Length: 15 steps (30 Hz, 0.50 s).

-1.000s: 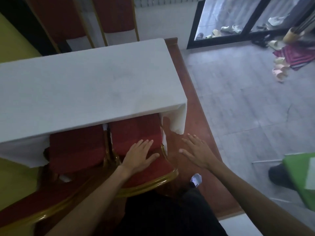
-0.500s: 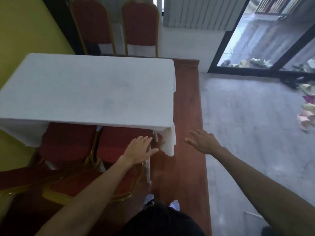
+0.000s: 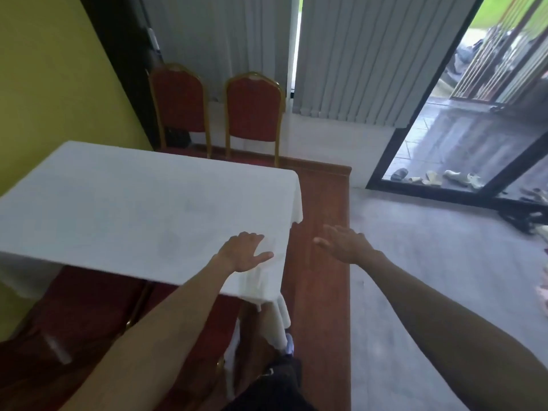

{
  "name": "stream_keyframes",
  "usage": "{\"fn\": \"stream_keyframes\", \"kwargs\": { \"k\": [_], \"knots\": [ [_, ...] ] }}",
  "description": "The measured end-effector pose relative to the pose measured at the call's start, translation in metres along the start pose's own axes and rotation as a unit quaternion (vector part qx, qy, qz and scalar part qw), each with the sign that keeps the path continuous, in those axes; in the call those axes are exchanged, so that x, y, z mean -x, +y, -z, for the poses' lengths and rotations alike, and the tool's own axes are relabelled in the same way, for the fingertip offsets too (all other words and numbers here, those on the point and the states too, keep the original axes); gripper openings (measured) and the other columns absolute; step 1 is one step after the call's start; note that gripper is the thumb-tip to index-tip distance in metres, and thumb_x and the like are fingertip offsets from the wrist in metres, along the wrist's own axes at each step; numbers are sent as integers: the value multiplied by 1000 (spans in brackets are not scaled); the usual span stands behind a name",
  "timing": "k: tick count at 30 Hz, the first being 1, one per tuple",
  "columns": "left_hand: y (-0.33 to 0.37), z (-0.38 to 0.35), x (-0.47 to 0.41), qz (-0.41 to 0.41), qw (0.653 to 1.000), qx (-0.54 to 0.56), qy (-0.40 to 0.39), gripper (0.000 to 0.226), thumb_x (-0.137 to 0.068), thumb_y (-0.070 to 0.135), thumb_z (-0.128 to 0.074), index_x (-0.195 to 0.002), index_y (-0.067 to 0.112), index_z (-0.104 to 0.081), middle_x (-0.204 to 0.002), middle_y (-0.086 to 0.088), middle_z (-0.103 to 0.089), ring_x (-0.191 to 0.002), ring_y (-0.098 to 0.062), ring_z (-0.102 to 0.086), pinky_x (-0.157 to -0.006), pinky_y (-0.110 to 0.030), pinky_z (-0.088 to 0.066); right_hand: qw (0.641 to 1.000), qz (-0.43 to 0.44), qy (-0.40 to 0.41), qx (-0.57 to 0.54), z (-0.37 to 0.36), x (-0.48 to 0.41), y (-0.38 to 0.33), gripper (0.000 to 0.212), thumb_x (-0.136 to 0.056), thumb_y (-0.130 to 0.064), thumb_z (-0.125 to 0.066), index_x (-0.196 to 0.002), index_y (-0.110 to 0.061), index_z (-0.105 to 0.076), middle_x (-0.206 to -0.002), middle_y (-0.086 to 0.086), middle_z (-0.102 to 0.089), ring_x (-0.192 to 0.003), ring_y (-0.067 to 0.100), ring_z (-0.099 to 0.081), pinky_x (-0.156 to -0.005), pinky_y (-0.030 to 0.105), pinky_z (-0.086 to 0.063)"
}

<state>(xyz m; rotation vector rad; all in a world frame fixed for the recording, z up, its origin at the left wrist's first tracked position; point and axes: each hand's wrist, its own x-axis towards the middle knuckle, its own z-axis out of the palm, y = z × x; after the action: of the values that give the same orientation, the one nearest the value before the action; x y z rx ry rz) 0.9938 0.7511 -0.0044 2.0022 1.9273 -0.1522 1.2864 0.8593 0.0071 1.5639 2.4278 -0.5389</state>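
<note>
The room looks like a function or banquet hall rather than a home: a white-clothed table [image 3: 118,209] stands on a raised wooden platform [image 3: 320,262], with red-padded, gold-framed banquet chairs [image 3: 255,111] drawn up on its far and near sides. Grey vertical blinds [image 3: 370,54], a bare grey floor [image 3: 430,277] and sandals [image 3: 430,177] left by the glass door [image 3: 444,137] suit a shared venue.

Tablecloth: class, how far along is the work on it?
Done: the white tablecloth lies spread flat, its corners hanging. In hand: the left hand lies open at its near right corner. Left: the right hand hovers open past the cloth's edge, touching nothing; the draped corner may need straightening.
</note>
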Motion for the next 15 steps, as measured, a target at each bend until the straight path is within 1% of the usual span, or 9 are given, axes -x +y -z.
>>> {"fn": "stream_keyframes", "kwargs": {
  "k": [2, 5, 9, 12, 15],
  "knots": [
    [-2, 15, -32, 5, 1000, -1, 4, 77, -94, 71, -31, -151, 18, -32, -153, -4, -41, -138, -26, -37, -111, -45, -33, 1000, 3, 0, -9, 15, -33, 9, 110, -71, -97, -4, -152, -28, -29, -158, 6, -36, -142, 35, -36, -111, 64, -29],
    [-8, 31, -75, 15, 1000, -4, 4, 78, -94, 71, -31, -151, 18, -32, -154, -4, -39, -139, -27, -36, -113, -46, -32, 1000, 2, -8, -3, 39, -73, 21, 99, -80, -90, -15, -154, -26, -29, -158, 5, -35, -143, 33, -35, -112, 63, -26],
    [-16, 44, -122, 28, 999, -25, -6, 80, -92, 74, -26, -151, 19, -31, -155, -4, -38, -139, -27, -37, -114, -47, -32, 1000, 10, -20, -2, 63, -122, 37, 105, -74, -92, -12, -154, -26, -28, -159, 5, -34, -143, 32, -35, -112, 63, -27],
    [-20, 48, -159, 36, 999, -36, -10, 81, -93, 74, -23, -152, 19, -30, -154, -5, -38, -138, -27, -39, -113, -46, -33, 999, 21, -26, -5, 71, -163, 55, 97, -81, -88, -17, -154, -25, -26, -159, 6, -33, -144, 31, -33, -112, 63, -27],
    [-19, 50, -198, 71, 997, -23, 3, 91, -87, 80, -12, -151, 18, -32, -153, -5, -41, -136, -28, -41, -113, -48, -32, 999, 32, -40, 7, 80, -203, 75, 101, -78, -90, -13, -155, -25, -25, -160, 6, -32, -145, 32, -31, -113, 63, -26]
  ]
}}
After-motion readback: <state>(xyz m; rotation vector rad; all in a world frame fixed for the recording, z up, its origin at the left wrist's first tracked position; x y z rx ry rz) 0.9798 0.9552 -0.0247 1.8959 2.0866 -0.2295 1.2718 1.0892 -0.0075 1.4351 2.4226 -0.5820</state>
